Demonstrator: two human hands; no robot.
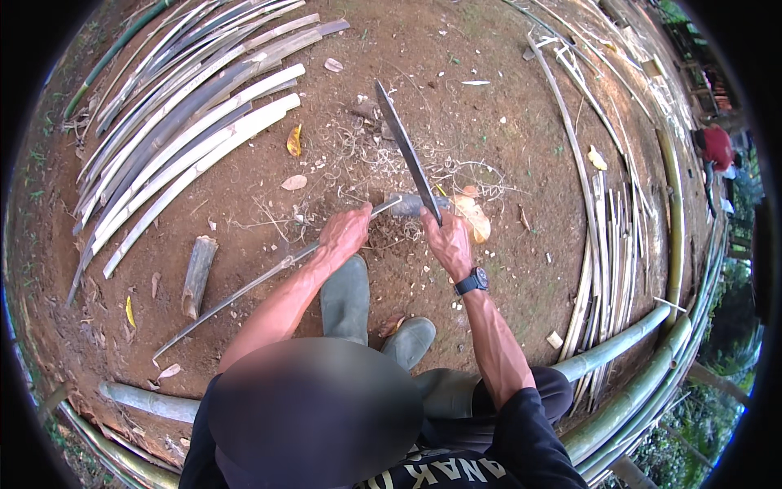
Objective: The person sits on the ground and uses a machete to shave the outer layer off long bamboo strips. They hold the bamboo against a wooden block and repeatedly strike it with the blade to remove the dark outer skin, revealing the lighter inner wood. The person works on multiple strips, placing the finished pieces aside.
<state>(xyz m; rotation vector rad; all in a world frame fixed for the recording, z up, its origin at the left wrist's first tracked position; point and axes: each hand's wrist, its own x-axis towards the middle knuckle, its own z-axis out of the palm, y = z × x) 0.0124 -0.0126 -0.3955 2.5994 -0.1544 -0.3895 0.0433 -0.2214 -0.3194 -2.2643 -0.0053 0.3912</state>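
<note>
A strip [220, 308] is held in the curled fingers of the left hand [349, 232], its far end seen beside a grey log [405, 207] on the ground [513, 301]. A knife [405, 147] is gripped in the wrapped fingers of the right hand [448, 240], its long blade slanted forward and leftward. Split slats [216, 102] are laid out at the far left.

From where I stand, split strips [192, 135] lie on the ground [509, 297] to the person's left, thin sticks [609, 261] to the right; the machete [406, 148] is between, ahead of the boots [344, 297].
</note>
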